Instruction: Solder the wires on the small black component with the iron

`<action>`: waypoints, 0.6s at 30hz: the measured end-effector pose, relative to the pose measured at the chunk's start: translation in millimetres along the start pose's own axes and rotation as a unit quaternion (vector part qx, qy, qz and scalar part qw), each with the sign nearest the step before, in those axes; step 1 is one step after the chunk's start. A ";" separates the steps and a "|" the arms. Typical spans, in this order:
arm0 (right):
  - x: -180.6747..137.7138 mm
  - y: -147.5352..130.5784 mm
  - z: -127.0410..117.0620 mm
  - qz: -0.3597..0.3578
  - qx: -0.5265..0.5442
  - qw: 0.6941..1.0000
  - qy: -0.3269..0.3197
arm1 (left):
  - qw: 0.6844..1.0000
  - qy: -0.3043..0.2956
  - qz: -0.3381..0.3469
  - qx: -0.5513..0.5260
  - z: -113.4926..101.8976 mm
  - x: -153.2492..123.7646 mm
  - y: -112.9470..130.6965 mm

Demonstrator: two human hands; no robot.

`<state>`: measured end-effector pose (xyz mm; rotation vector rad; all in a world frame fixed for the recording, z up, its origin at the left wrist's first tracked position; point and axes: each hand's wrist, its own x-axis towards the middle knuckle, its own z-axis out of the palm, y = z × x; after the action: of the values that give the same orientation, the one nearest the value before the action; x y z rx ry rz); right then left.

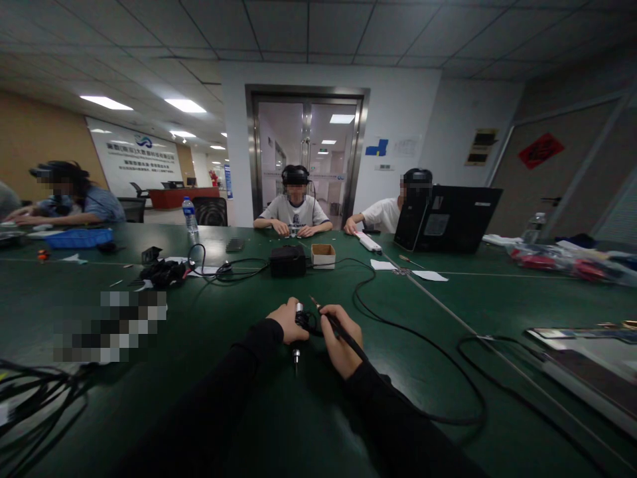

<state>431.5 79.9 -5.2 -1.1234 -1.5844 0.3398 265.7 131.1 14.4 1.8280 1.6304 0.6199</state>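
My right hand (342, 338) is closed around a soldering iron (343, 335) like a pen, its pointed tip up and to the left. My left hand (287, 321) is closed on a small black piece with a silver cylinder (299, 309) at its top end. Thin black wire (311, 322) loops from this piece between my hands. Below the left hand a pointed silver tip (296, 357) sticks out towards me; whether it belongs to the same piece is hidden. The iron's tip is close to the silver cylinder but apart from it.
A black box (287, 261) and an open cardboard box (323, 256) stand ahead on the green table (239, 292). The iron's black cable (438, 332) loops on my right. Loose black cables (40, 405) lie on my left. Two people sit opposite, one beside a black computer (452, 219).
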 end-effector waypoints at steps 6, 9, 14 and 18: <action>-0.1 -3.3 -1.5 -0.005 -0.009 1.000 0.003 | 0.999 0.033 0.019 -0.006 -30.8 -26.8 -36.5; 0.0 -5.2 -2.8 -0.002 -0.007 1.000 -0.003 | 0.999 0.039 -0.009 0.022 -56.1 -50.4 -55.8; 0.1 -4.2 -2.4 0.003 -0.006 1.000 -0.007 | 0.995 0.033 -0.063 0.065 -103.4 -86.8 -93.5; -0.4 -2.7 -1.6 0.000 -0.009 1.000 -0.001 | 0.991 0.054 -0.105 0.059 -134.2 -107.3 -127.6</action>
<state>431.6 77.6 -2.9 -1.1374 -1.5913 0.3280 67.9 50.0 24.7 1.6981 1.9396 0.5472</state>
